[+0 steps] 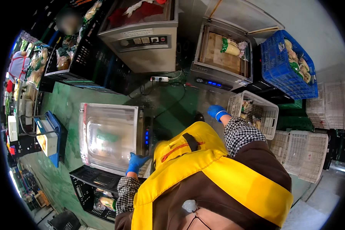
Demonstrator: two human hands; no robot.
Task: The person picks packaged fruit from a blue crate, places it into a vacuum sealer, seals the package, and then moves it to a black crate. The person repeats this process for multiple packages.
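Note:
My left hand (136, 163), in a blue glove, rests on the edge of the clear lid (112, 135) of a chamber vacuum sealer. Its thumb is spread from the fingers. The lid is down, and a pale pack with green print shows blurred through it. Blue digits glow on the front panel (147, 137). My right hand (217, 112), also gloved in blue, hangs beside a white plastic crate (252, 97) with some packs inside. Its fingers are too unclear to read. Ahead, a second vacuum sealer (215, 76) has its lid raised; a pale, green-printed plastic pack (231, 47) lies on its board.
A blue crate (287, 77) of packs stands right of the second sealer. Black crates (89, 61) are stacked ahead left; another black crate (89, 198) with packs sits behind the near sealer. A power strip (159, 79) and cables lie on the floor. A blue cart (53, 135) stands left.

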